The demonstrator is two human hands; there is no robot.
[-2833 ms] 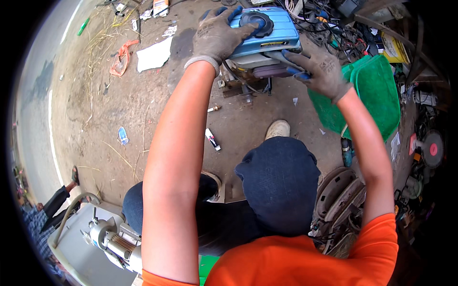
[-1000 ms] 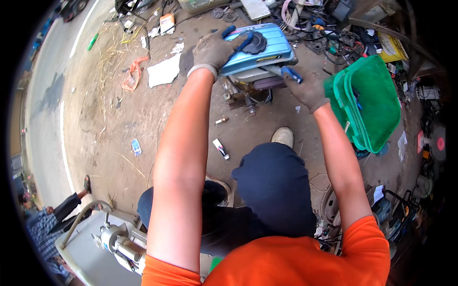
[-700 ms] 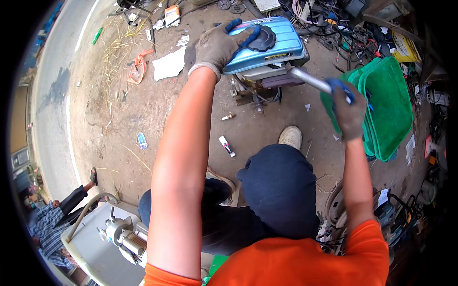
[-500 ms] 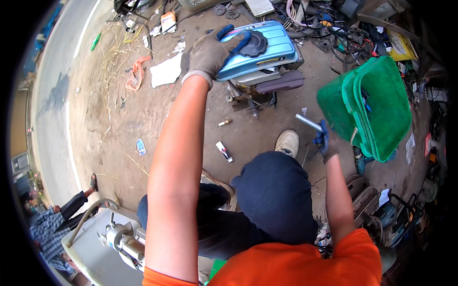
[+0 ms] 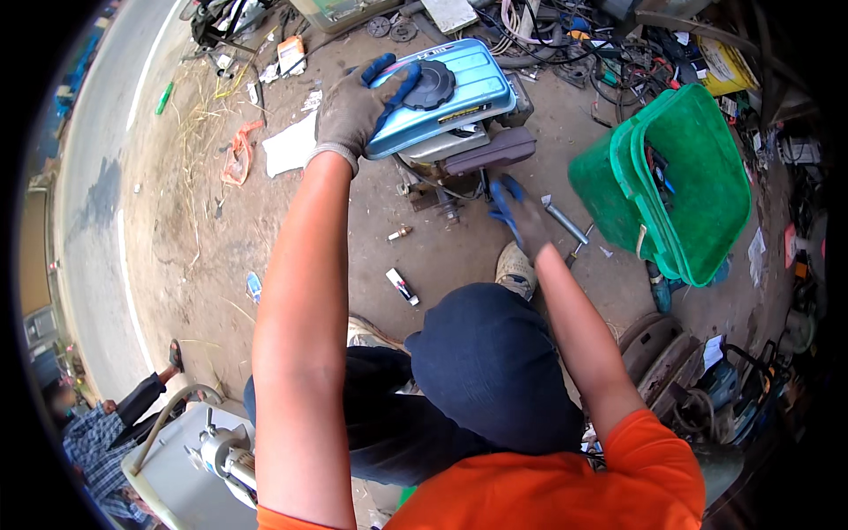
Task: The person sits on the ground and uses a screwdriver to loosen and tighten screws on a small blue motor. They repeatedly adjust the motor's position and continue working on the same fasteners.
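My left hand (image 5: 347, 110), in a grey-brown glove with blue fingertips, is closed over the left side of a blue fuel tank (image 5: 477, 79). Its thumb and forefinger curve beside the round black cap (image 5: 429, 86). The tank sits on a small engine (image 5: 455, 144) with a purplish-brown cover (image 5: 491, 152). My gloved right hand (image 5: 521, 212) is just below that cover, fingers stretched out and holding nothing; whether they touch the engine I cannot tell. A metal tube (image 5: 565, 220) lies on the ground to its right. Closer to me lies a spark plug (image 5: 400, 233).
A green bucket (image 5: 592, 177) lies tipped on its side at right, with tools inside. Wires and scrap parts (image 5: 609, 71) cover the far right. A small box (image 5: 402, 287) lies before my knees. A person (image 5: 97, 442) is at lower left, by the road (image 5: 93, 265).
My right hand has put the metal tube down on the ground and moved left, toward the engine, with its fingers opened. My left hand stays on the tank.
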